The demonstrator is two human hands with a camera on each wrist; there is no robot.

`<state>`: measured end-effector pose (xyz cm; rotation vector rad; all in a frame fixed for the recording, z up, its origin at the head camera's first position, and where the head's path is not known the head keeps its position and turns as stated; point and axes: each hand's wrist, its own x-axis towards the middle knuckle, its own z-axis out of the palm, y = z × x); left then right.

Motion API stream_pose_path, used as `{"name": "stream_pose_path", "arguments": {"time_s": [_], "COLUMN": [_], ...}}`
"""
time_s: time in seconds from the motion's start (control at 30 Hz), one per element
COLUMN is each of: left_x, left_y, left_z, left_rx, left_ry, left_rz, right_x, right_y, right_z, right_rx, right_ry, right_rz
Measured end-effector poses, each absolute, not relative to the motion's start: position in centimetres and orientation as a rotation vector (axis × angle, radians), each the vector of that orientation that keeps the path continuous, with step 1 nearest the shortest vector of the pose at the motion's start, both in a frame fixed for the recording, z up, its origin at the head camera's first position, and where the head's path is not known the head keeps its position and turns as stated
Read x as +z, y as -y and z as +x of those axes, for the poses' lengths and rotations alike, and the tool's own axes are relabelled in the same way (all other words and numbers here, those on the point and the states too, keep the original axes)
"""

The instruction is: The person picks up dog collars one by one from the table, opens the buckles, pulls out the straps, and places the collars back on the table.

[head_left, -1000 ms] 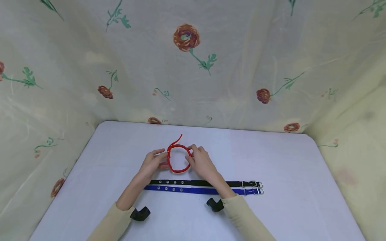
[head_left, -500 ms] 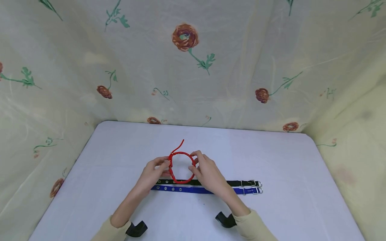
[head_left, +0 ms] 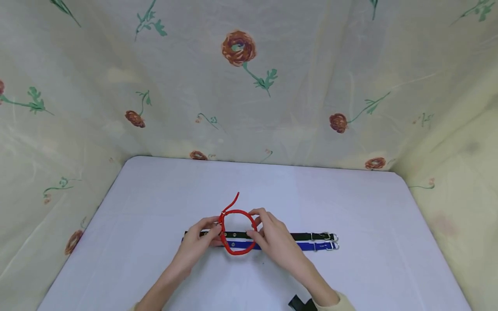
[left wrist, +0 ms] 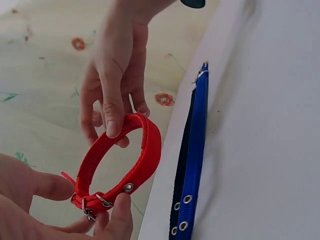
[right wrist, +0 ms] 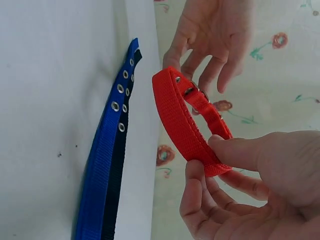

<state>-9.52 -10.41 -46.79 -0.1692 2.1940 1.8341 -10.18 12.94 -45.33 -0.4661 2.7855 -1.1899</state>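
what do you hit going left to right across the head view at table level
left hand → buckle end of the red collar → red collar loop → right hand → metal rings at the ends of the black collar and blue collar

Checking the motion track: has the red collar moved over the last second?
Yes. The red collar came toward the person, from beyond the black collar to overlapping it.
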Motion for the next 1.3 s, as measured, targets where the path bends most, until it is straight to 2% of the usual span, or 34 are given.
{"name": "stream_pose_path", "arguments": {"time_s": [0.23, 0.63, 1.0, 1.3], "left_x": [-47.2, -47.9, -48.5, -48.3], "left_y": [10.0, 9.5, 9.0, 8.7], "left_z": [-8.1, -7.1, -6.4, -6.1], "left_rx": [1.778, 1.696, 1.62, 1.487], "left_ry": [-2.196, -2.318, -2.359, -2.529], "left_rz": [-0.16, 0.072, 0.087, 0.228], "right_x": [-45.2, -45.9, -46.3, -45.9], "right_y": [-13.7, -14.7, -14.9, -14.6], "right_z": [-8.4, -6.2, -5.7, -5.5], "right_rx": [-1.181, -1.211, -1.21, -1.304], "right_ry": [-2.746, -2.681, -2.688, -2.668], "right_rz": [-0.409, -0.361, -0.399, -0.434]}}
